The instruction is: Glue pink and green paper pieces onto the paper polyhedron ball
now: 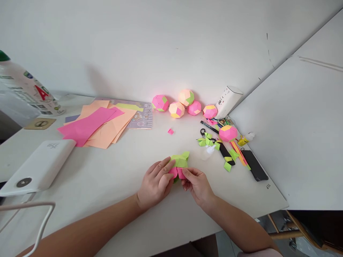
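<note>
A green and pink folded-paper model (180, 161) sits between my hands near the front of the white table. My left hand (158, 182) is closed around its left side, fingers over the green top. With thumb and fingertips, my right hand (197, 185) pinches a pink flap on the model's right front. The underside of the model is hidden by the hands. Beyond it lies a small pink folded paper piece (170, 131). To the right are loose green folded pieces (205, 140) and a small clear bottle with a white tip (209, 151).
Finished paper balls (176, 110) stand along the wall. Pink and orange sheets (91, 125) lie left, near a white power bank (40, 166) and a large bottle (32, 89). At right are a cutter (225, 152), a phone (254, 164) and a yellow glue bottle (244, 139).
</note>
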Available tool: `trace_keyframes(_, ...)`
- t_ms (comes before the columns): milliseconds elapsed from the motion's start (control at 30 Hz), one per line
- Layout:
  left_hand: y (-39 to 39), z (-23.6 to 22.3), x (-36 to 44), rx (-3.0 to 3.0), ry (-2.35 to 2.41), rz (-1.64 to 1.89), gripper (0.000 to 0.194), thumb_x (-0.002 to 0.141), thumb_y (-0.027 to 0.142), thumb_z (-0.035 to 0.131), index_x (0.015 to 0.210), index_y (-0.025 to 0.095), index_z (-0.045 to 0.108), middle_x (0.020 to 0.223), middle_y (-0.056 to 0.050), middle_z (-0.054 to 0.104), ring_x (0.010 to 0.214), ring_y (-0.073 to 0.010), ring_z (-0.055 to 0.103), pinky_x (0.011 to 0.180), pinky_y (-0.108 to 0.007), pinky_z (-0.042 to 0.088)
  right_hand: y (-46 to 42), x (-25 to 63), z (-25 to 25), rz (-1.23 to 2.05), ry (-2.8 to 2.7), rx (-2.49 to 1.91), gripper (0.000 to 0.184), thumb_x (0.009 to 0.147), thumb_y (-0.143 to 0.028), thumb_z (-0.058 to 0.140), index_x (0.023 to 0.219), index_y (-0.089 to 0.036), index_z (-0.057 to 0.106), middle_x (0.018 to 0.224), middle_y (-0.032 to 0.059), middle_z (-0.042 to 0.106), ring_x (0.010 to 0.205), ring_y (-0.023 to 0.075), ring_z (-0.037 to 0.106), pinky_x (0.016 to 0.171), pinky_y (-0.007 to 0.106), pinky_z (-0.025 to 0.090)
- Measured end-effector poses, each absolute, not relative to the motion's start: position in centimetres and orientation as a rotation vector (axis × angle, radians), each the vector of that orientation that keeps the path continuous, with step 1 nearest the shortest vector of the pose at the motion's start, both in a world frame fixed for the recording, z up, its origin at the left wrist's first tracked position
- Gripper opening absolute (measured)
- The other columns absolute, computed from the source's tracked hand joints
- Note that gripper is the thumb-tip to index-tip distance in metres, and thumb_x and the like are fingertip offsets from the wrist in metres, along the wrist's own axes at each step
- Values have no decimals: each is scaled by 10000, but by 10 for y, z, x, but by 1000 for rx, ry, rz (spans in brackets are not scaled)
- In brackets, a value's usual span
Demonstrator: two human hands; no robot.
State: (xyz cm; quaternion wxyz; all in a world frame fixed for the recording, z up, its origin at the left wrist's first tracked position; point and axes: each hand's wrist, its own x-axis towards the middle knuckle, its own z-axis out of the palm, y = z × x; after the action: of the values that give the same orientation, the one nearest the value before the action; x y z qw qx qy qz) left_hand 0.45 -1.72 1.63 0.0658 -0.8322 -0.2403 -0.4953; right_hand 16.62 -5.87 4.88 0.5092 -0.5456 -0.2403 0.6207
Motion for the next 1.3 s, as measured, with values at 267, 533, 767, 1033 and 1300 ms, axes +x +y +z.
trace_keyframes(267, -17, 17, 4, -2513, -744, -1491, 192, 822, 38, 568, 852, 186, 451, 1060, -201, 707, 1090, -340, 650, 763, -439, 572, -59, 165, 52, 1506, -556, -1325, 332, 593, -451, 830, 691, -161, 700, 500, -18, 574, 491, 102, 480, 460, 249, 324)
trace_keyframes(533, -16, 18, 4, -2529, -735, -1507, 240, 787, 0, 596, 851, 175, 445, 1049, -218, 703, 1073, -359, 651, 752, -446, 573, -57, 167, 54, 1509, -501, -1375, 343, 538, -445, 849, 655, -166, 686, 533, -43, 515, 477, 75, 389, 458, 251, 246)
trace_keyframes(767, -17, 16, 4, -2529, -746, -1518, 234, 797, 15, 594, 856, 186, 446, 1065, -201, 700, 1111, -342, 637, 780, -441, 571, -56, 169, 57, 1547, -509, -1363, 317, 577, -429, 827, 604, -167, 652, 499, -54, 444, 485, 80, 344, 452, 252, 219)
trace_keyframes(1033, -17, 18, 4, -2526, -776, -1519, 225, 809, 22, 570, 852, 202, 442, 1072, -177, 704, 1106, -326, 643, 769, -428, 573, -54, 169, 61, 1595, -500, -1344, 305, 605, -398, 814, 598, -171, 611, 513, -60, 426, 467, 67, 315, 440, 242, 184)
trace_keyframes(1300, -17, 17, 4, -2523, -791, -1513, 222, 805, 22, 580, 860, 191, 446, 1050, -182, 706, 1081, -336, 652, 762, -436, 574, -51, 170, 62, 1655, -506, -1302, 342, 624, -389, 806, 552, -171, 553, 493, -65, 389, 467, 65, 298, 437, 236, 170)
